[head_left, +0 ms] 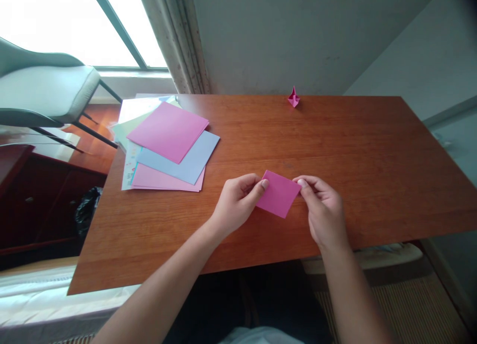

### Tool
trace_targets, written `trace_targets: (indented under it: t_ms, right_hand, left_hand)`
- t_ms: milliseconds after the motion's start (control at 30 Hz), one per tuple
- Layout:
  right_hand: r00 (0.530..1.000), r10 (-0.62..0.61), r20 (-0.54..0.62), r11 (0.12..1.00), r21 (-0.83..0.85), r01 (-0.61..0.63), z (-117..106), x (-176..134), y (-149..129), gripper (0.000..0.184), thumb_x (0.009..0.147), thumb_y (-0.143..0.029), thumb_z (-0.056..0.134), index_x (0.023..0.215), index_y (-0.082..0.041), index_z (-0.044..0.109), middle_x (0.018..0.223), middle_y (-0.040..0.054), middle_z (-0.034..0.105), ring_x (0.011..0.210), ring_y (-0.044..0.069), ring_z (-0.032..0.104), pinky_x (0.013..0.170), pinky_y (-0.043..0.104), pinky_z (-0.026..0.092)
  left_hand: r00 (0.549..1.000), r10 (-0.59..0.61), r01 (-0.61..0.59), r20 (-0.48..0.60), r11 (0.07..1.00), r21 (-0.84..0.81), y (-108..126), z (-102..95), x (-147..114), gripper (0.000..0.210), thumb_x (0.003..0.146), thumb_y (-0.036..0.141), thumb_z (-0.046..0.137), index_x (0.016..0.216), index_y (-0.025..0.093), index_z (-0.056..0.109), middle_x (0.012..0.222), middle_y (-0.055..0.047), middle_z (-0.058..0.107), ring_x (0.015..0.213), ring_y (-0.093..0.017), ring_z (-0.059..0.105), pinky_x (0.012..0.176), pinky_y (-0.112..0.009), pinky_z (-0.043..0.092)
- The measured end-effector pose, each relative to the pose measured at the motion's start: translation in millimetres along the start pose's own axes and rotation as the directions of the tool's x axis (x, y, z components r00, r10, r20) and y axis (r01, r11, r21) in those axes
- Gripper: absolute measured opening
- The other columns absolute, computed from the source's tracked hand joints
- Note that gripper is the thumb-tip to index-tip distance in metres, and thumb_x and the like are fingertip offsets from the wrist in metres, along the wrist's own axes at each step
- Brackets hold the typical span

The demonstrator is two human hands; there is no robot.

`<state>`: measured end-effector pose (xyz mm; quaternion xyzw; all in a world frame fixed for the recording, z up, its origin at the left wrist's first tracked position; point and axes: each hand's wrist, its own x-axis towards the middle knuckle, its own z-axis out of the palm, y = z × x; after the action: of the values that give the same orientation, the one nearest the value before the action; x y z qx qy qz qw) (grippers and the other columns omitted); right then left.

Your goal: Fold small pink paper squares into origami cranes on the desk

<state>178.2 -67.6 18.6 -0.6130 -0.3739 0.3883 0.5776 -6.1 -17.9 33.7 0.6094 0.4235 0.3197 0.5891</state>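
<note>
Between my two hands is a small square of pink paper (278,195), held above the near part of the wooden table (238,145). My left hand (240,197) pinches its left edge, thumb on top. At its right corner, the thumb and fingers of my right hand (323,205) close on the paper. Fingers beneath the sheet are partly hidden. Near the table's far edge stands a small folded pink paper figure (294,98), apart from both hands.
On the table's left side lies a loose pile with a pink sheet (169,130) on top, a pale blue sheet (186,158) and lighter pink sheets (167,180). A chair (48,91) stands by the window. A dark cabinet (40,200) is left of the table, with a black plastic bag (86,212).
</note>
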Motion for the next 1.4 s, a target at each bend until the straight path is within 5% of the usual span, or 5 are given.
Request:
trace_targets:
  t_ms: [267, 767, 933, 1100, 1400]
  right_hand:
    - [0.999, -0.049, -0.008, 0.996, -0.074, 0.048, -2.6, 1.1, 2.9, 0.019, 0.082, -0.040, 0.075, 0.092, -0.024, 0.074, 0.091, 0.0032, 0.075, 0.083, 0.019, 0.069, 0.075, 0.033, 0.056]
    - [0.966, 0.135, 0.222, 0.969, 0.176, -0.175, -0.9, -6.2, -0.2, 0.021, 0.081, -0.041, 0.077, 0.094, -0.025, 0.074, 0.091, 0.0029, 0.075, 0.086, 0.020, 0.069, 0.081, 0.035, 0.056]
    - [1.000, 0.000, 0.031, 0.997, 0.080, -0.002, -7.0, -3.1, -1.5, 0.022, 0.080, -0.039, 0.079, 0.096, -0.025, 0.075, 0.091, 0.0036, 0.075, 0.086, 0.021, 0.069, 0.074, 0.033, 0.055]
    - [0.955, -0.270, -0.121, 0.940, -0.250, 0.234, -17.2, -0.5, -15.7, 0.016, 0.084, -0.039, 0.075, 0.090, -0.024, 0.075, 0.088, 0.0028, 0.073, 0.076, 0.018, 0.066, 0.066, 0.030, 0.050]
    - [0.844, -0.503, 0.187, 0.613, -0.612, 0.501, -7.3, -9.9, -44.2, 0.006, 0.091, -0.024, 0.065, 0.091, -0.021, 0.070, 0.083, 0.0015, 0.071, 0.076, 0.018, 0.066, 0.071, 0.030, 0.050]
  left_hand:
    - [1.000, 0.016, -0.016, 0.013, 1.000, -0.006, 0.6, 0.2, -0.3, 0.040, 0.096, 0.048, 0.053, 0.073, 0.016, 0.056, 0.066, 0.002, 0.045, 0.062, -0.011, 0.041, 0.057, -0.023, 0.031]
    - [0.999, 0.036, -0.035, 0.003, 0.999, -0.039, -0.8, 1.0, -1.0, 0.039, 0.097, 0.047, 0.054, 0.072, 0.016, 0.054, 0.066, 0.002, 0.046, 0.062, -0.010, 0.041, 0.056, -0.023, 0.033]
    - [0.989, 0.093, -0.086, -0.114, 0.994, 0.067, -4.2, 2.0, -0.2, 0.024, 0.097, 0.039, 0.056, 0.101, 0.018, 0.065, 0.099, -0.006, 0.068, 0.086, -0.017, 0.062, 0.072, -0.025, 0.047]
    - [0.985, 0.101, -0.087, -0.140, 0.991, 0.102, -4.4, 2.2, 0.2, 0.021, 0.096, 0.036, 0.058, 0.105, 0.018, 0.065, 0.108, -0.008, 0.070, 0.095, -0.019, 0.066, 0.077, -0.027, 0.051]
    - [0.991, 0.116, -0.105, 0.068, 0.984, -0.145, 2.9, 4.0, -4.5, 0.040, 0.096, 0.043, 0.060, 0.129, 0.020, 0.055, 0.133, -0.012, 0.064, 0.121, -0.026, 0.061, 0.094, -0.035, 0.053]
